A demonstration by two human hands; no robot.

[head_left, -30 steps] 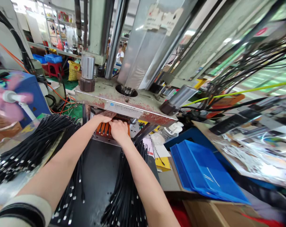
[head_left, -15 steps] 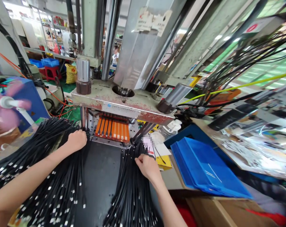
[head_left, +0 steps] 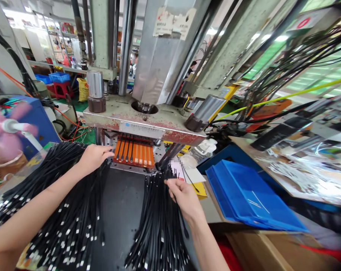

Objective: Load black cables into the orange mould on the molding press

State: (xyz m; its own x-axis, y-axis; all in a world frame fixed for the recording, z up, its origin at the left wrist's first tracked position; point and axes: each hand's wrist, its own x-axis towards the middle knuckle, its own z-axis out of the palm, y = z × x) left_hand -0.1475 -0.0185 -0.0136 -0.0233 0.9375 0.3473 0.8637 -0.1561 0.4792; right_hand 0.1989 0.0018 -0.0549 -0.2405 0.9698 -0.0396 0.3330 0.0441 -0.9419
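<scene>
At about nine o'clock, a broad heap of thin black rubbery cables with small silver metal tips (head_left: 50,210) fans across the dark, matte work surface (head_left: 121,210). The left hand (head_left: 93,156) rests on the top end of this heap, palm down. Its fingers (head_left: 107,150) are loosely spread and stretched toward two o'clock, pointing at the flat orange ribbed mould plate (head_left: 134,152); they close on nothing that can be seen, and whether the tips touch the plate's edge cannot be told. The plate is rectangular, grooved lengthwise, with a few black cable ends lying in its grooves, and it sits under the rusty, paint-chipped grey steel press platen (head_left: 143,122), from which polished round columns rise.

Toward the centre, at six o'clock, a second, narrower bundle of the same black cables (head_left: 157,229) runs straight down the surface, glossy and tightly packed. The right hand (head_left: 185,197) lies at this bundle's upper right edge. Its fingers (head_left: 172,184) are curled in narrowly, thumb against forefinger, pinching one or two strands near the top end.

At three o'clock, smooth, shiny blue plastic sheets (head_left: 250,201) are stacked flat on a brown cardboard box (head_left: 272,250).
</scene>
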